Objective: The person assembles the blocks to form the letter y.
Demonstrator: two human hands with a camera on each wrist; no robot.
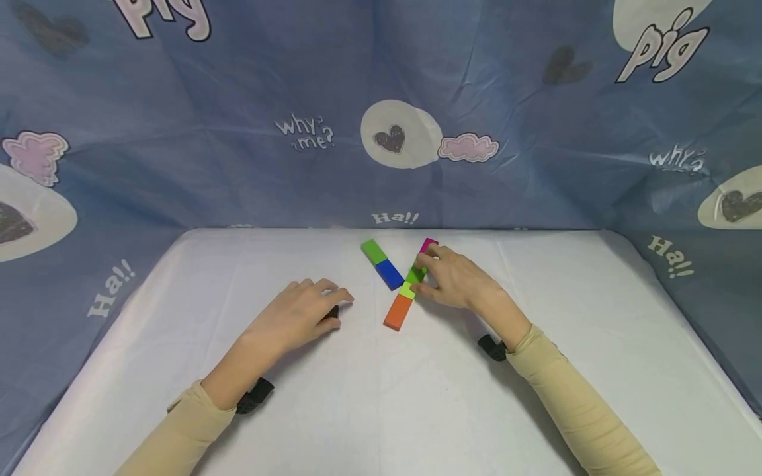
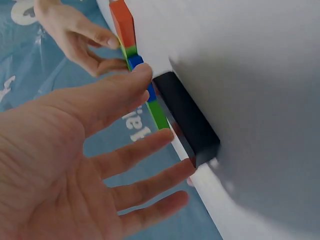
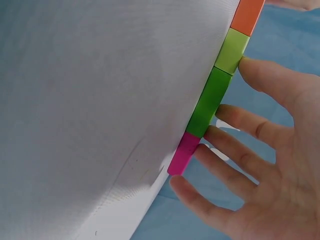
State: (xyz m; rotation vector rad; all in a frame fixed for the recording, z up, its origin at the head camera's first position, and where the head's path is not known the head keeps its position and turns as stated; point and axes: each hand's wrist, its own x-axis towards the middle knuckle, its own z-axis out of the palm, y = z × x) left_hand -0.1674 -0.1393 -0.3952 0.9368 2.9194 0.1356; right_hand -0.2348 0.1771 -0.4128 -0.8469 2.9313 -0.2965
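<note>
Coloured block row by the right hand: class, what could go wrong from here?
1. The right hand touches the row of blocks only with straight fingertips; a push may skew it.
2. The green-blue pair lies close by and could get knocked.
3. The left hand covers a black block; it may be overlooked.

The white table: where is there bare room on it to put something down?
The white table is bare right of the right hand, left of the left hand, and along the near edge between both sleeves. It is crowded mid-table: the green-and-blue row, the orange-to-pink row and a black block.
</note>
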